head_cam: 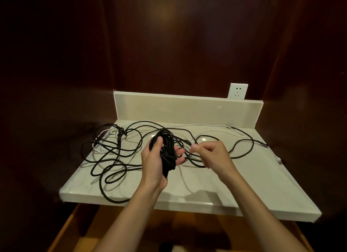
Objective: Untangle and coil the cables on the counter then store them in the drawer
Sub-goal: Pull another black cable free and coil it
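The coil [165,152] you hold is black, as are the loose cable loops [112,157] spread over the pale cream, faintly veined counter [216,180]. A thin white cable [212,125] runs along the back, below a white wall socket [237,91]. Dark reddish-brown wood panels [169,45] surround the counter, with an orange-tan drawer [63,231] beneath.

A single head-worn camera looks forward and down, close above a pale counter [234,191]. Both forearms enter from 6 o'clock; a wall socket [237,91] sits toward 12 o'clock.
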Available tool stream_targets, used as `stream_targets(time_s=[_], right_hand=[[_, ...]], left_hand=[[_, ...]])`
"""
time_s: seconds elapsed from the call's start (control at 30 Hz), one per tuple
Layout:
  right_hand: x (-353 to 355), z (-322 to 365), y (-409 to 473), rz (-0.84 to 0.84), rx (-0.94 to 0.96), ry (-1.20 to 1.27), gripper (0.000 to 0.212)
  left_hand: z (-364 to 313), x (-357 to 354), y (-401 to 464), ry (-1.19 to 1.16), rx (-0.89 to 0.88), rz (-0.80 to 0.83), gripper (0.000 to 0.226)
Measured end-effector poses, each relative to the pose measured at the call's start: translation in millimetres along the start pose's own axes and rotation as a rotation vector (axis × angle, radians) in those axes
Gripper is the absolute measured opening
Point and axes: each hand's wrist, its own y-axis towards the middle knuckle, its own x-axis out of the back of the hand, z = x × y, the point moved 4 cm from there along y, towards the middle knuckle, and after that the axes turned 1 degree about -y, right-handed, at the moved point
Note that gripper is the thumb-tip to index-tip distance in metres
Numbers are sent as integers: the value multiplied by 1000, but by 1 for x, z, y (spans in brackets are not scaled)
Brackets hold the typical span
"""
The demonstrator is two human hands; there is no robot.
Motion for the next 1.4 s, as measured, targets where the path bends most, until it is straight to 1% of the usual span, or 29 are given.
stream_targets(time_s=[0.07, 0.13, 0.23, 0.37, 0.43, 0.5, 0.57, 0.6, 0.63, 0.7, 0.77, 0.83, 0.93, 0.97, 1.03, 1.07, 1.13, 1.17, 1.23, 1.3, 1.33, 1.4], right_hand=[[-1, -2, -4, 28, -8, 20, 24], [-3, -3, -7, 71, -21, 35, 24], [-8, -4, -12, 119, -16, 8, 25], [-8, -10, -15, 102, -27, -61, 23], [-4, -14, -15, 104, -25, -90, 23], [1, -18, -16, 99, -51, -95, 25], [9, -25, -17, 103, -60, -111, 29], [13, -28, -18, 108, -66, -106, 30], [17, -30, -19, 109, -77, -96, 28], [21, -27, -21, 129, -70, -89, 21], [21, -18, -22, 169, -1, -131, 19], [20, -9, -22, 235, 66, -164, 18], [16, 11, -19, 320, 138, -119, 17], [15, 18, -17, 326, 169, -117, 18], [14, 27, -9, 284, 218, -117, 17], [15, 29, -5, 247, 226, -117, 17], [14, 30, 2, 168, 232, -140, 16], [14, 30, 4, 132, 231, -149, 13], [14, 29, 7, 63, 211, -118, 9], [14, 26, 9, 11, 161, -85, 7], [13, 24, 10, 4, 137, -74, 10], [9, 21, 10, 19, 91, -13, 11]], left_hand=[[-3, 0, 3, -17, -83, -87, 25], [-4, -2, 5, -59, -114, -126, 24], [0, -5, 9, -233, -42, -140, 23], [0, -13, 15, -460, 121, -106, 41], [-4, -13, 15, -552, 146, -101, 45], [-9, -9, 19, -638, 135, -94, 45], [-16, 0, 29, -666, 109, -141, 40], [-19, 4, 33, -624, 77, -182, 36], [-22, 9, 37, -532, 16, -226, 31], [-31, 19, 39, -209, -164, -309, 17], [-36, 23, 40, 155, -307, -303, 10], [-37, 21, 41, 460, -385, -220, 9], [-29, 9, 42, 739, -417, -26, 16], [-25, 3, 41, 798, -396, 54, 18], [-15, -9, 34, 865, -276, 217, 19], [-9, -12, 29, 855, -180, 294, 20], [0, -17, 19, 753, 21, 431, 24], [3, -18, 15, 711, 92, 488, 26], [6, -20, 9, 652, 195, 569, 34], [9, -21, 3, 599, 273, 630, 52], [11, -21, 1, 572, 302, 669, 61], [12, -19, -5, 503, 340, 786, 71]])
